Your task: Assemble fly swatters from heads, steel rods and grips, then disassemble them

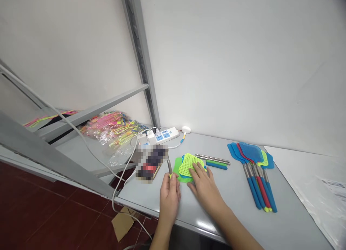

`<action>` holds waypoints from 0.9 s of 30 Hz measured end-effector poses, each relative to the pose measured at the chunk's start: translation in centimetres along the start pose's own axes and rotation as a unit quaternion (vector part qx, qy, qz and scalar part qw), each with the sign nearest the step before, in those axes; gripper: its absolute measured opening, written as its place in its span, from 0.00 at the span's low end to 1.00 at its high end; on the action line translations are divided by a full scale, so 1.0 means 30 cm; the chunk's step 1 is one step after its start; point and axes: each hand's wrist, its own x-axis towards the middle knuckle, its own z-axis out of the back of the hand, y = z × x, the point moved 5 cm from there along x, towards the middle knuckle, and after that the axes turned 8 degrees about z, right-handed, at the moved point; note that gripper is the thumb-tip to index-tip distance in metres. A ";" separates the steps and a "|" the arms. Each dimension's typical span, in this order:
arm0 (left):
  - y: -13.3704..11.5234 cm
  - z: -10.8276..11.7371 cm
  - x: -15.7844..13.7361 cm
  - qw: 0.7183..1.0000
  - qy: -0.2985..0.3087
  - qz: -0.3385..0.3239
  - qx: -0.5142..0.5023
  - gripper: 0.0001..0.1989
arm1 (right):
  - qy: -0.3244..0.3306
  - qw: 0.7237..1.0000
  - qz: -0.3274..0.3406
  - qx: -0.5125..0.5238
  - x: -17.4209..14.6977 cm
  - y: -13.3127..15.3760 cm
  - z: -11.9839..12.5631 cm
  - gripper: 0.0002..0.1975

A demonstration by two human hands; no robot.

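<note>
My left hand (170,194) is closed around a fly swatter handle, its metal rod (169,165) pointing up and away, with a bit of yellow-green grip showing at the fingers. My right hand (204,183) lies with fingers spread on a yellow-green perforated swatter head (187,163). Beneath that head are a green one (177,167) and a blue one, mostly covered. Just beyond the right hand are loose metal rods (212,158) and a blue grip (216,165) beside a green one. Several fly swatters (252,170) in blue, red and yellow-green lie fanned together on the right.
A white power strip (167,134) with plugs and cables sits at the back. A pixelated object (151,163) lies left of my hands. Bagged colourful items (113,127) rest on the left shelf. White plastic packaging (305,181) covers the table's right side. A metal post (143,62) rises behind.
</note>
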 end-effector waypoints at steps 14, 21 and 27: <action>0.006 0.008 -0.002 0.998 0.014 -0.006 0.067 0.18 | -0.267 0.953 0.056 0.131 -0.052 -0.040 0.147 0.15; -0.038 -0.091 -0.052 0.936 0.127 -0.110 0.310 0.15 | -0.555 0.699 -0.274 0.359 -0.204 -0.279 0.280 0.13; 0.004 -0.240 -0.096 0.869 0.210 -0.147 0.423 0.17 | -0.547 0.526 -0.362 0.541 -0.281 -0.333 0.234 0.13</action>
